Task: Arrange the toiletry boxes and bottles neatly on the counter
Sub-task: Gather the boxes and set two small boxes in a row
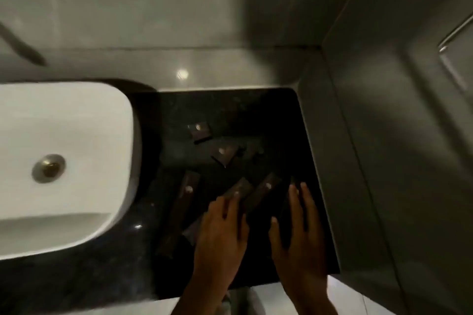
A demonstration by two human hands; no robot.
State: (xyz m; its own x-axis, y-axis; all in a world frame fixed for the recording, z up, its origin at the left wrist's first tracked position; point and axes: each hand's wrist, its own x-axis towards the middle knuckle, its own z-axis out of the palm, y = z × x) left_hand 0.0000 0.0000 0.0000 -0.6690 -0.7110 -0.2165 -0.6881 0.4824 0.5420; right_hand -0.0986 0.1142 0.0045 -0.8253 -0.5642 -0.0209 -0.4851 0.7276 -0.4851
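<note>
Several dark brown toiletry boxes lie scattered on the black counter point(268, 115). Two small ones, a square box point(199, 130) and a tilted box point(225, 153), sit farther back. A long box point(188, 192) lies nearest the sink, and another long box point(266, 186) lies slanted in the middle. My left hand point(222, 235) lies with its fingers curled over the near end of a third long brown box point(236, 190). My right hand point(299, 233) holds a dark box point(285, 212) between thumb and fingers; its shape is hard to make out. I see no bottles.
A white basin point(66, 161) with a metal drain point(48, 169) fills the left side. A grey tiled wall point(230, 20) stands behind the counter and a grey side wall point(371, 161) closes it on the right. The counter's front edge runs just below my wrists.
</note>
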